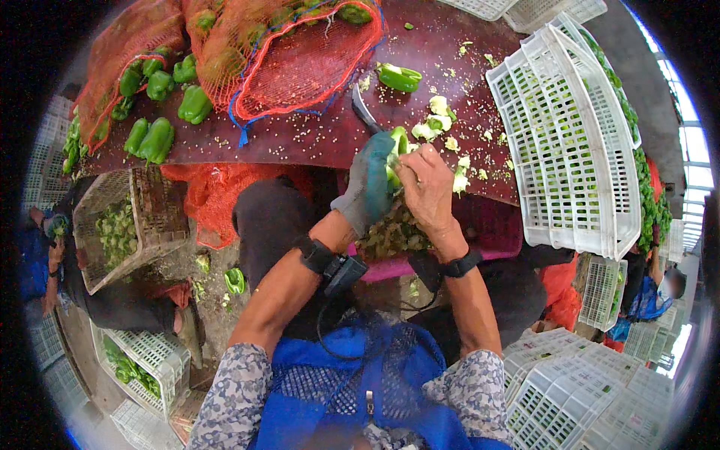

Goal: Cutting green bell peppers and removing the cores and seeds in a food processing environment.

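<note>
My left hand [372, 179], in a grey and teal glove, grips a cut green bell pepper [398, 147] over the table's near edge. Bare, my right hand [428, 188] pinches at the pepper's opened side, its fingertips touching the pale inner part. Just beyond the glove a curved knife blade [365, 109] shows; its handle is hidden, and I cannot tell whether it lies on the dark red table [315, 138] or is held. Pale pepper cores [433, 126] are scattered to the right. Farther back lies a cut pepper piece [399, 77].
Red mesh sacks [304, 67] of peppers cover the back left, with whole peppers [156, 140] spilling out. At right stands a white plastic crate [562, 140]. Below the table is a pink container [388, 270] of scraps. More crates [568, 388] stand around; another person's arm [53, 270] shows far left.
</note>
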Available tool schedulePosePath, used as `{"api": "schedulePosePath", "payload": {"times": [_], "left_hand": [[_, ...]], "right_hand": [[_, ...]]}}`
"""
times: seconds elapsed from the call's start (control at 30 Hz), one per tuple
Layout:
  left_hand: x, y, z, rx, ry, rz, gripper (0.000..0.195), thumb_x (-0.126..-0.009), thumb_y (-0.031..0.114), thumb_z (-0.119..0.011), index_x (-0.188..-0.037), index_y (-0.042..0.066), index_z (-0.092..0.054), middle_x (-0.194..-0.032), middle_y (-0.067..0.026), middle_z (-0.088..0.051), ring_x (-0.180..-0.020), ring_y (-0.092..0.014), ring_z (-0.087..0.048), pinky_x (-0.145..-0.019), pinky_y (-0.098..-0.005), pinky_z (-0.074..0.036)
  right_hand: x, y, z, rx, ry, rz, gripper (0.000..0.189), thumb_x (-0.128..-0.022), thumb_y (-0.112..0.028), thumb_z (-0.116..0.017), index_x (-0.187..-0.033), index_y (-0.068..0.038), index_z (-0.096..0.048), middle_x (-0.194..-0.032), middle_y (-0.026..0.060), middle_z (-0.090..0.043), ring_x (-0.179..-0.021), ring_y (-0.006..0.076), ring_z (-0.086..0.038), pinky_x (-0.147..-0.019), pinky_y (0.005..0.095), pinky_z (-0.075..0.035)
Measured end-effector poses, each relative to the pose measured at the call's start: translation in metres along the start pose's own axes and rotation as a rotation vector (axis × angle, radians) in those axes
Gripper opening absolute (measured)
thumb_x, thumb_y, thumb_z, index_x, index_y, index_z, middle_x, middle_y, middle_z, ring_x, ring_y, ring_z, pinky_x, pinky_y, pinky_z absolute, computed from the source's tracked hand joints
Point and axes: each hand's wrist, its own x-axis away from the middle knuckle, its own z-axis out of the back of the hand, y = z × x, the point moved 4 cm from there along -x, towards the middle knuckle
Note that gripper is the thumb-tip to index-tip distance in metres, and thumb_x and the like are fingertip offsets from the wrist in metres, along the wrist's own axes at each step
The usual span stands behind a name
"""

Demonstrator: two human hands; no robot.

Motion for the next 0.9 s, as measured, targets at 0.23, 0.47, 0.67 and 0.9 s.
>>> {"api": "schedulePosePath", "payload": {"times": [0.23, 0.47, 0.67, 0.9], "left_hand": [[0.006, 0.002, 0.003, -0.217, -0.217, -0.244, 0.033, -0.093, 0.013, -0.045, -0.123, 0.001, -0.049, -0.109, -0.0051, -0.058, -0.094, -0.012, -0.057, -0.078, -0.0261, -0.050], [0.009, 0.000, -0.011, -0.328, -0.301, -0.518, 0.038, -0.095, 0.024, -0.041, -0.125, 0.004, -0.048, -0.116, -0.0059, -0.055, -0.103, -0.013, -0.055, -0.088, -0.0277, -0.046], [-0.010, -0.009, 0.012, -0.476, -0.253, -0.435, 0.041, -0.093, 0.025, -0.042, -0.127, 0.002, -0.046, -0.119, -0.0060, -0.053, -0.106, -0.013, -0.053, -0.091, -0.0275, -0.043], [0.001, -0.001, 0.000, -0.255, -0.173, -0.278, 0.043, -0.094, 0.029, -0.043, -0.128, 0.003, -0.045, -0.117, -0.0066, -0.054, -0.104, -0.014, -0.053, -0.090, -0.0284, -0.043]], "right_hand": [[0.008, 0.043, 0.022, -0.071, 0.083, -0.451, 0.011, -0.083, -0.010, -0.059, -0.080, -0.001, -0.064, -0.072, 0.0123, -0.060, -0.068, 0.0217, -0.058, -0.067, 0.0305, -0.046], [0.003, 0.009, 0.020, -0.116, 0.015, -0.383, 0.018, -0.082, -0.020, -0.063, -0.085, -0.002, -0.065, -0.064, 0.0116, -0.060, -0.055, 0.0191, -0.054, -0.053, 0.0309, -0.043], [-0.004, 0.013, 0.007, -0.072, -0.147, -0.262, 0.025, -0.083, -0.021, -0.058, -0.067, -0.002, -0.057, -0.052, 0.0129, -0.050, -0.045, 0.0255, -0.049, -0.046, 0.0360, -0.037], [-0.005, 0.021, 0.033, -0.301, 0.114, -0.418, 0.014, -0.082, -0.013, -0.059, -0.076, -0.001, -0.058, -0.060, 0.0091, -0.058, -0.048, 0.0125, -0.050, -0.048, 0.0296, -0.041]]}}
